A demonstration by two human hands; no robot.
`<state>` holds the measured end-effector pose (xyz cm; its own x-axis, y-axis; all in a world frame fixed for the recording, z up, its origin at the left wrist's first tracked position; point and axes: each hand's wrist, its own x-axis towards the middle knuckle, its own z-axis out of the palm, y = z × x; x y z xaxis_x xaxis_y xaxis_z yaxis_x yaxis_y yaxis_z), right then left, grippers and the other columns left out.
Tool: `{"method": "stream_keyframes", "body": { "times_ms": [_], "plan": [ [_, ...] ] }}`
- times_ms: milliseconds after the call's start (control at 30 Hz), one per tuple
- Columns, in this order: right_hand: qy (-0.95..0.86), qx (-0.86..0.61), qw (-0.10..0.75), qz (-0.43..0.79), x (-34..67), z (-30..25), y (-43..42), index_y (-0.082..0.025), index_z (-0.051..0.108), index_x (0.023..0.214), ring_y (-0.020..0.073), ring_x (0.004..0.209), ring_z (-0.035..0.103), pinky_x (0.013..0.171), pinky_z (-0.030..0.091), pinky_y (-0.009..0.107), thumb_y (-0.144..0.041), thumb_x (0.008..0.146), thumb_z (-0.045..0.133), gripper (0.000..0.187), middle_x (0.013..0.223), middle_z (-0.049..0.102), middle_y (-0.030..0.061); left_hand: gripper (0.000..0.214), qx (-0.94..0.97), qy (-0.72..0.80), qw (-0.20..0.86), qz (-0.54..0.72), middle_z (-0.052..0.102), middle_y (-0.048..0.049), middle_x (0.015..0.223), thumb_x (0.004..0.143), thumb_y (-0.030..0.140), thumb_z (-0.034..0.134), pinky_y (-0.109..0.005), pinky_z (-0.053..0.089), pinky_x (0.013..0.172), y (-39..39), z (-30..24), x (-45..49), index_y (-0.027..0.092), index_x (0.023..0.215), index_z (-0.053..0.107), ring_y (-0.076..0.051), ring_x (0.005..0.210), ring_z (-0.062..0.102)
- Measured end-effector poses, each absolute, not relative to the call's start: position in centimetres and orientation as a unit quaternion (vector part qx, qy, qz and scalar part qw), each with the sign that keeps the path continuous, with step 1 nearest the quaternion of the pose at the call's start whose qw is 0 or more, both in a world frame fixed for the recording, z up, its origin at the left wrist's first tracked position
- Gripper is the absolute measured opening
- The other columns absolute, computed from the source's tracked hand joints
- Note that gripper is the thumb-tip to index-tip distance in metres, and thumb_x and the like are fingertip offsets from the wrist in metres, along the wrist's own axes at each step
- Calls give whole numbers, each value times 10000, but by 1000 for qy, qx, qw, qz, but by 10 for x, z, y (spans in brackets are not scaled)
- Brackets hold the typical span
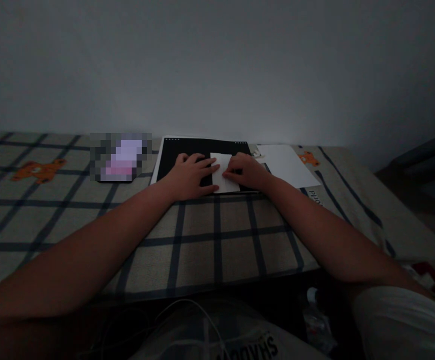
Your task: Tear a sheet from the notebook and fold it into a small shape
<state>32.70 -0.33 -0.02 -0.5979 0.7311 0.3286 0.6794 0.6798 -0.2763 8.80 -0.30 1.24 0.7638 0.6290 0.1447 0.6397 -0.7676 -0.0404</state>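
Note:
A small white piece of paper (223, 186) lies on a black board or pad (205, 145) with rows of small pale marks along its top edge. My left hand (191, 177) rests flat with its fingers spread, fingertips on the paper's left side. Over the right part of the paper, my right hand (248, 171) has thumb and fingers pinched together at its surface. Whatever is between those fingertips, if anything, is too small to make out. White sheets show under the black board's left edge.
A larger white sheet (287, 165) lies to the right, with small pale scraps (257, 154) beside it. A phone (121, 160), blurred, is at the left. Checked cloth (198, 250) covers the table against a wall. Below the front edge are a plastic bottle (317, 320) and a white cable (198, 302).

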Motion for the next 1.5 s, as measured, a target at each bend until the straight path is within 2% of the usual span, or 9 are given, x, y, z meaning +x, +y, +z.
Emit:
{"method": "stream_keyframes", "body": {
  "times_ms": [333,633,1067,1267,1500],
  "plan": [
    [-850,-486,202,40,326,-6,5,-203,746,874,197,828,515,771,332,339,-386,930,545,277,867,667,53,652,-936,-346,37,-49,360,-28,1576,920,629,400,-550,213,1044,-4,15,90,300,1483,412,-348,1369,325],
    [-849,-497,181,-13,323,-3,0,-221,771,952,213,852,510,752,337,343,-428,961,497,343,896,657,70,647,-936,-348,27,-48,356,-39,1578,924,630,386,-546,208,1050,-5,16,89,315,1489,400,-351,1381,315],
    [-825,-531,186,-48,320,-6,-1,-271,763,1048,229,846,494,708,305,346,-420,964,471,338,915,630,80,664,-936,-349,22,-43,348,-34,1583,919,637,397,-547,203,1049,-4,16,89,319,1501,378,-356,1385,302],
    [-821,-542,166,-70,319,-7,-2,-283,714,1189,252,883,489,713,303,352,-439,960,470,370,968,622,99,650,-935,-351,19,-42,350,-36,1581,922,630,391,-546,197,1054,-4,16,89,312,1489,401,-346,1387,305],
    [-842,-508,170,-69,320,-3,-5,-239,704,1194,258,932,491,756,308,369,-413,968,448,383,1030,617,110,646,-934,-353,20,-48,351,-40,1581,925,626,394,-549,195,1054,-5,15,89,318,1493,393,-352,1388,303]
  ]
}}
